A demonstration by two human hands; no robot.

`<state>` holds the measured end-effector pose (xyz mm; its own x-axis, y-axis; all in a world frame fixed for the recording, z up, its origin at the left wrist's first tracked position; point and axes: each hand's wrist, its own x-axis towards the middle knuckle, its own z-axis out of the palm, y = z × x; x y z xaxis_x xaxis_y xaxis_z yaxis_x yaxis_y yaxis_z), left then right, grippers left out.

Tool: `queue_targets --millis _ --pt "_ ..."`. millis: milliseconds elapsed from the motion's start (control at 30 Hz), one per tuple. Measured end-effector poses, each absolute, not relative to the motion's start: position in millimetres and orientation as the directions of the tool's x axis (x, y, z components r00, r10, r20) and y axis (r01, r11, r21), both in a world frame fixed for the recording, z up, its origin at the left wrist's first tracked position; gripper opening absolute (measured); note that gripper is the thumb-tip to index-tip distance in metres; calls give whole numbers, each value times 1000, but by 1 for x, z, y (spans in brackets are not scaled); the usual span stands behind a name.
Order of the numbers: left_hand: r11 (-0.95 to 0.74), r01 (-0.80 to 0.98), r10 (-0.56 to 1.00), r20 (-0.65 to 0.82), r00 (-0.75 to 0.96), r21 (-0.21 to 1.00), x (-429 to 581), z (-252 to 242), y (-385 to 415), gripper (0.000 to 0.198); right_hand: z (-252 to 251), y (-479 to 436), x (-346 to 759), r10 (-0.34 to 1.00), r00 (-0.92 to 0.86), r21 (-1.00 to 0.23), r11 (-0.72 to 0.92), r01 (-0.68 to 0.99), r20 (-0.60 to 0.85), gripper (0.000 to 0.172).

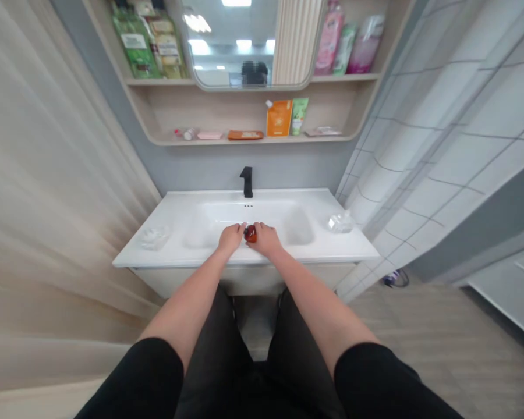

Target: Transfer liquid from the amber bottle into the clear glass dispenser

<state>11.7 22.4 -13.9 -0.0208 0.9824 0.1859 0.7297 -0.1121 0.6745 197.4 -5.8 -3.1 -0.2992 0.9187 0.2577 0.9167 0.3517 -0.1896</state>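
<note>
Over the front part of the white sink (303,224), my two hands meet at a small amber bottle (252,235) with a dark top. The bottle lies tilted, its top pointing left. My right hand (265,239) is closed round its body from the right. My left hand (231,237) is closed at the dark top, with thumb and fingers pinched there. The fingers partly cover the bottle, so its label and exact shape are hidden. Behind the hands, the black faucet (247,181) stands at the back of the basin.
Clear crumpled plastic (155,237) lies on the counter's left side, and a clear plastic item (340,222) on its right. Above, a shelf (227,141) holds an orange pouch (279,118), a green tube (299,116) and small packets. A mirror (231,43) hangs between bottles. A curtain (48,192) borders the left.
</note>
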Motion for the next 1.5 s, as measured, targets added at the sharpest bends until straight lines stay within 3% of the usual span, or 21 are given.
queue_targets --millis 67,167,233,367,500,600,700,800,900,1067,1267,1367,1500 --pt "-48 661 987 137 -84 749 10 -16 25 53 -3 -6 198 919 -306 -193 356 914 247 59" --pt "-128 529 986 166 -25 839 8 -20 25 29 -2 -6 198 927 -298 -200 344 917 227 59" --pt "-177 557 982 182 47 811 7 -20 23 21 -2 -6 198 928 -297 -199 342 918 223 59" --pt "-91 711 991 132 -3 697 10 -15 17 41 -1 -8 198 924 -307 -194 352 916 228 57" --pt "-204 752 965 257 49 626 16 -12 11 29 0 -9 196 927 -295 -186 340 922 232 54" --pt "-173 807 973 227 50 565 17 -9 9 28 2 -10 196 925 -303 -178 346 921 230 54" --pt "-91 799 985 174 -17 594 15 -6 9 47 3 -10 197 916 -320 -171 365 915 241 56" --pt "-168 730 977 209 35 662 13 -7 9 26 4 -11 197 918 -317 -169 361 917 238 56" --pt "-207 739 974 207 93 641 12 -9 9 20 5 -12 197 925 -306 -169 347 923 225 56" --pt "-95 818 987 158 5 568 14 -10 14 48 6 -12 196 924 -314 -166 353 921 220 56" --pt "-171 753 970 243 15 635 9 -14 14 33 3 -10 196 914 -325 -175 371 912 245 57" --pt "-109 684 954 270 -133 721 4 -14 15 38 4 -11 197 918 -320 -178 365 914 235 57" --pt "-59 480 925 228 -302 875 3 -7 15 25 9 -14 197 931 -302 -170 338 925 206 57"
